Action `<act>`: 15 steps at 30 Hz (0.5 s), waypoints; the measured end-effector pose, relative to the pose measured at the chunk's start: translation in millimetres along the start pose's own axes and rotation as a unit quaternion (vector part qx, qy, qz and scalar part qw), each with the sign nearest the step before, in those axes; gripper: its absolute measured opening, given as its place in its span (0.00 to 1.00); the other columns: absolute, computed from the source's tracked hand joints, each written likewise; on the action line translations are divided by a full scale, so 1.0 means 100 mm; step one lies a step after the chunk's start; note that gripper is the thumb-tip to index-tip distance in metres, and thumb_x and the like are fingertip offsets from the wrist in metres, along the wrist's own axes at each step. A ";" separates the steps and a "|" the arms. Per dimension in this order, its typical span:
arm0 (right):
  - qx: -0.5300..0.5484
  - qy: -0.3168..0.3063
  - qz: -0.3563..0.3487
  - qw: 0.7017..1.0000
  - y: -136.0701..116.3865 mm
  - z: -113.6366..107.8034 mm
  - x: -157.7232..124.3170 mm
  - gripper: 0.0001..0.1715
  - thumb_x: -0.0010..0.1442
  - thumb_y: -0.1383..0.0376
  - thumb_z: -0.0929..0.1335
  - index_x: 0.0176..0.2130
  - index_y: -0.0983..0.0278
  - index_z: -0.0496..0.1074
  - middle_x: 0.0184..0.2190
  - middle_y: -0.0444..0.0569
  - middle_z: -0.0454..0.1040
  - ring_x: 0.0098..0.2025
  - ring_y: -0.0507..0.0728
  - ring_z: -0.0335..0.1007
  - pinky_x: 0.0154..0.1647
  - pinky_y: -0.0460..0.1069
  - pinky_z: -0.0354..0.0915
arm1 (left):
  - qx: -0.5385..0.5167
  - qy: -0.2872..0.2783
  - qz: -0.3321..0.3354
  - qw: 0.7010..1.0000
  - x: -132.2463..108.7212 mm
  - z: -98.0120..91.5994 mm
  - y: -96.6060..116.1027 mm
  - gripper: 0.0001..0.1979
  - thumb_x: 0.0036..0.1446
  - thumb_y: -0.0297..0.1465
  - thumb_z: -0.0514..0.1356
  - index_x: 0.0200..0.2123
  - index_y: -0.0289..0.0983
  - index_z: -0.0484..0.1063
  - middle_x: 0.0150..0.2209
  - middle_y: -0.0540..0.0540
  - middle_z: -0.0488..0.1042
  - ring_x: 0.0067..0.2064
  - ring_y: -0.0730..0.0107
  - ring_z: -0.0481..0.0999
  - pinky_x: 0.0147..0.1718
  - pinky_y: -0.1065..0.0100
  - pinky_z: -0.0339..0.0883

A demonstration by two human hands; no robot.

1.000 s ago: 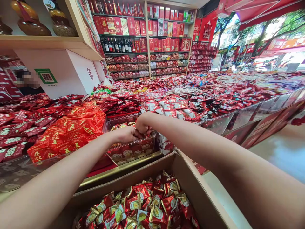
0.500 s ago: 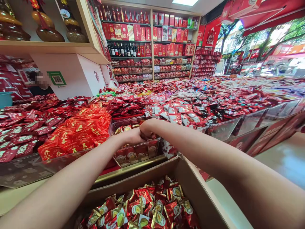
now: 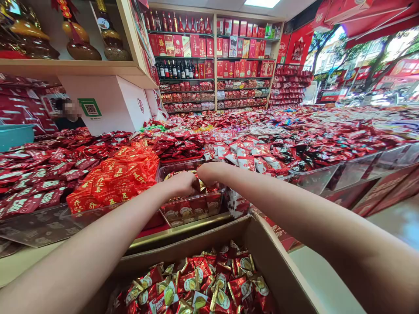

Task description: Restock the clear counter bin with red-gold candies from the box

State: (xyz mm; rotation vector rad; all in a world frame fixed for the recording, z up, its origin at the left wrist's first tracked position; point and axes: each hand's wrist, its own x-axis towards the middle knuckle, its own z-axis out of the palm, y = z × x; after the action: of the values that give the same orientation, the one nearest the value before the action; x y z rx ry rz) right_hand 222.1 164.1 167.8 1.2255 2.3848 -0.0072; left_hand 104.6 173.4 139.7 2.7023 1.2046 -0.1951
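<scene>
My left hand (image 3: 185, 182) and my right hand (image 3: 209, 174) are close together over a clear plastic bin (image 3: 193, 223) of red and gold wrapped candies (image 3: 188, 210). Both reach down to the candies at the top of the bin. The fingers of each hand are bent downward and mostly hidden, so I cannot see whether they grip any candy. Below my forearms, an open cardboard box (image 3: 275, 244) holds many more red and gold wrapped candies (image 3: 190, 281).
Orange-red packets (image 3: 118, 176) pile up left of the bin, white and red packets (image 3: 247, 152) behind it to the right. Clear bins (image 3: 317, 176) line the counter's right edge. Shelves of bottles and boxes (image 3: 214, 43) stand at the back. A person (image 3: 69, 115) is far left.
The view has shifted slightly, so the surroundings appear farther right. My hands stay over the same bin, and the left hand has drawn slightly up, with a small gap now between the hands.
</scene>
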 end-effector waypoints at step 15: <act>0.081 0.013 -0.068 0.994 0.00 -0.01 -0.09 0.20 0.40 0.63 0.67 0.37 0.66 0.72 0.29 0.48 0.72 0.26 0.52 0.65 0.24 0.45 0.57 | -0.047 -0.093 0.041 0.994 -0.11 -0.12 -0.05 0.09 0.41 0.25 0.57 0.30 0.36 0.72 0.29 0.52 0.75 0.30 0.73 0.71 0.29 0.72 0.62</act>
State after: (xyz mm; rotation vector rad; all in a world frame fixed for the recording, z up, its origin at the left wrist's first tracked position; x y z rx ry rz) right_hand 226.3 157.2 172.4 1.1379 2.5275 -0.2334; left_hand 94.6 171.7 153.1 2.5803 1.0218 -0.3609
